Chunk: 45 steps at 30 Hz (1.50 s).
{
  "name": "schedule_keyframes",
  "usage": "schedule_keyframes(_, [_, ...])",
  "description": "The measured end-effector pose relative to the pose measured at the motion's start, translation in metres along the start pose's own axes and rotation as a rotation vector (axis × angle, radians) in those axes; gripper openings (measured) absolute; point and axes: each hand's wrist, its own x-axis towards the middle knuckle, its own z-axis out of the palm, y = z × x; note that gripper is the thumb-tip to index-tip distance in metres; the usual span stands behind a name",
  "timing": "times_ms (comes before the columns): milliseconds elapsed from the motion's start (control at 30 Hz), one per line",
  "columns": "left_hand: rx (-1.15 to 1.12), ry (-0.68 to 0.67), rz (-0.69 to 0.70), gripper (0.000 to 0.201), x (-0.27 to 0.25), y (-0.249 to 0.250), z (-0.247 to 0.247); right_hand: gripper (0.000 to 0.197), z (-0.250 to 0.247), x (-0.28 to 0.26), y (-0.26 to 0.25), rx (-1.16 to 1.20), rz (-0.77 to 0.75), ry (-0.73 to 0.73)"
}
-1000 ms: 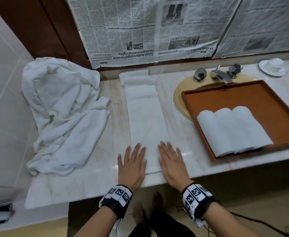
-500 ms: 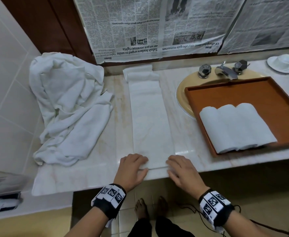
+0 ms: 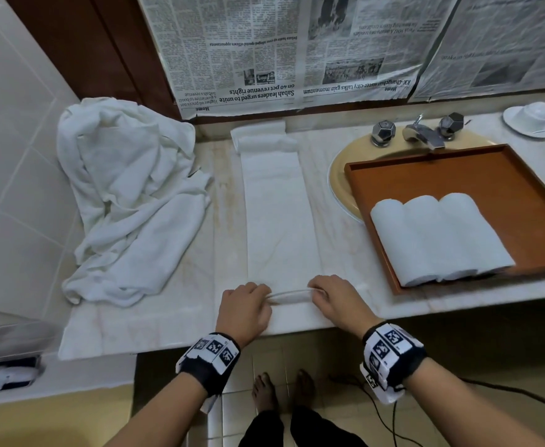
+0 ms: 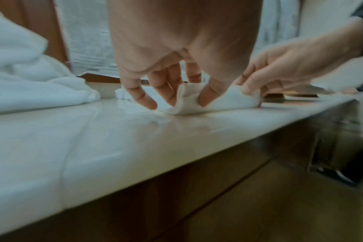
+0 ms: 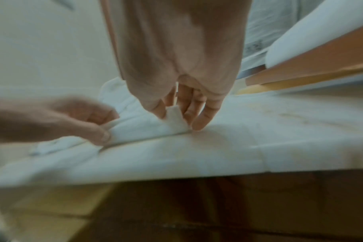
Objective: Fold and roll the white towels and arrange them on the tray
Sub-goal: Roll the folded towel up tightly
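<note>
Now both hands, left hand (image 3: 244, 306) and right hand (image 3: 335, 298), pinch the long white folded towel's (image 3: 279, 217) near end; a crumpled white towel pile (image 3: 129, 201) lies left.

This is a bathroom, likely in a hotel or guesthouse. A marble vanity counter (image 3: 174, 321) holds an oval yellow basin (image 3: 337, 175) with a chrome faucet (image 3: 421, 135) and two faceted knobs behind it. White tiled wall (image 3: 10, 175) stands left of the basin, newspaper sheets (image 3: 284, 50) are stuck up behind it, and a white cup on a saucer (image 3: 532, 119) sits to its right. Tiled floor lies below.
</note>
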Motion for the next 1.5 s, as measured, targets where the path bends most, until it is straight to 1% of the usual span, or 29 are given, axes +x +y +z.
schedule_keyframes(33, [-0.086,-0.042,-0.065,0.024,0.002,-0.001,-0.005,0.017,-0.005,0.002,0.001,0.087,0.055,-0.017])
schedule_keyframes(100, [-0.322,-0.075,-0.184,0.018,0.008,-0.005,-0.016,0.013,-0.009,0.006,0.002,0.188,0.117,0.002])
schedule_keyframes(133, [-0.413,-0.077,-0.215,0.014,0.011,-0.006,-0.02,0.011,-0.008,0.007,0.003,0.19,0.123,0.024])
schedule_keyframes(167, [-0.443,-0.067,-0.214,0.014,0.014,-0.008,-0.022,0.009,-0.005,0.007,0.002,0.161,0.112,0.047])
schedule_keyframes(267, [-0.409,-0.053,-0.196,0.012,0.019,-0.009,-0.018,0.014,0.01,0.002,0.005,-0.029,0.013,0.111])
schedule_keyframes(300, [-0.359,-0.05,-0.193,0.011,0.017,-0.006,-0.015,0.014,0.015,0.0,0.006,-0.097,-0.015,0.122])
schedule_keyframes(333, [-0.265,-0.018,-0.169,0.009,0.015,-0.004,-0.011,0.014,0.018,-0.003,0.007,-0.167,-0.047,0.133])
schedule_keyframes(400, [-0.085,0.077,-0.069,0.007,0.009,-0.001,-0.002,0.014,0.02,-0.006,0.007,-0.248,-0.113,0.151])
schedule_keyframes(467, [-0.019,0.121,0.012,0.015,0.004,0.0,0.002,0.016,0.018,-0.007,0.002,-0.298,-0.177,0.148])
schedule_keyframes(533, [-0.037,0.074,0.01,0.022,0.003,0.003,0.005,0.023,0.014,-0.006,0.001,-0.355,-0.205,0.123])
schedule_keyframes(567, [-0.063,0.051,0.0,0.021,0.002,0.004,0.006,0.024,0.013,-0.006,0.0,-0.383,-0.207,0.108])
schedule_keyframes(633, [-0.095,0.037,0.017,0.019,0.0,0.005,0.007,0.017,0.015,-0.005,0.001,-0.426,-0.218,0.097])
schedule_keyframes(667, [-0.089,0.021,0.034,0.023,-0.001,0.005,0.006,0.012,0.015,-0.003,0.001,-0.426,-0.218,0.097])
schedule_keyframes(700, [-0.076,0.015,0.05,0.025,-0.001,0.005,0.007,0.016,0.014,-0.002,0.001,-0.398,-0.201,0.095])
schedule_keyframes(767, [-0.052,0.03,0.064,0.021,0.0,0.003,0.005,0.031,0.011,0.002,0.001,-0.295,-0.149,0.105])
schedule_keyframes(800, [-0.039,0.038,0.058,0.019,0.002,0.001,0.004,0.035,0.008,0.005,0.0,-0.254,-0.111,0.098])
schedule_keyframes(833, [-0.028,0.051,0.053,0.022,0.004,0.001,0.003,0.035,0.005,0.007,-0.001,-0.225,-0.075,0.063])
schedule_keyframes(900, [-0.063,0.041,-0.002,0.025,0.009,0.001,-0.002,0.029,0.001,0.011,-0.001,-0.188,-0.044,0.028])
schedule_keyframes(967, [-0.182,-0.021,-0.083,0.02,0.014,0.001,-0.008,0.03,-0.002,0.012,0.0,-0.116,-0.015,0.022])
schedule_keyframes(1033, [-0.223,-0.045,-0.116,0.012,0.019,-0.003,-0.009,0.031,-0.003,0.012,0.002,-0.006,0.049,0.013])
schedule_keyframes(1067, [-0.23,-0.056,-0.124,0.01,0.02,-0.005,-0.009,0.028,-0.003,0.011,0.003,0.031,0.067,0.02])
schedule_keyframes(1133, [-0.258,-0.046,-0.131,0.008,0.023,-0.009,-0.008,0.019,-0.001,0.011,0.005,0.035,0.053,0.057])
schedule_keyframes(1200, [-0.253,-0.009,-0.098,0.01,0.021,-0.009,-0.009,0.012,0.002,0.01,0.006,0.016,0.043,0.067])
schedule_keyframes(1267, [-0.215,0.027,-0.02,0.017,0.017,-0.008,-0.007,0.01,0.004,0.01,0.007,0.004,0.039,0.073])
schedule_keyframes(1367, [-0.144,0.013,0.069,0.033,0.007,-0.008,-0.004,0.01,0.003,0.01,0.006,-0.027,0.007,0.096])
schedule_keyframes(1400, [-0.13,0.004,0.082,0.036,0.006,-0.01,-0.001,0.011,0.003,0.009,0.004,-0.048,0.001,0.093])
schedule_keyframes(1433, [-0.126,0.005,0.086,0.037,0.005,-0.014,0.002,0.012,0.003,0.009,0.003,-0.068,-0.01,0.094])
schedule_keyframes(1500, [-0.196,-0.012,0.029,0.036,0.007,-0.014,0.002,0.013,0.004,0.008,0.002,-0.104,-0.015,0.088])
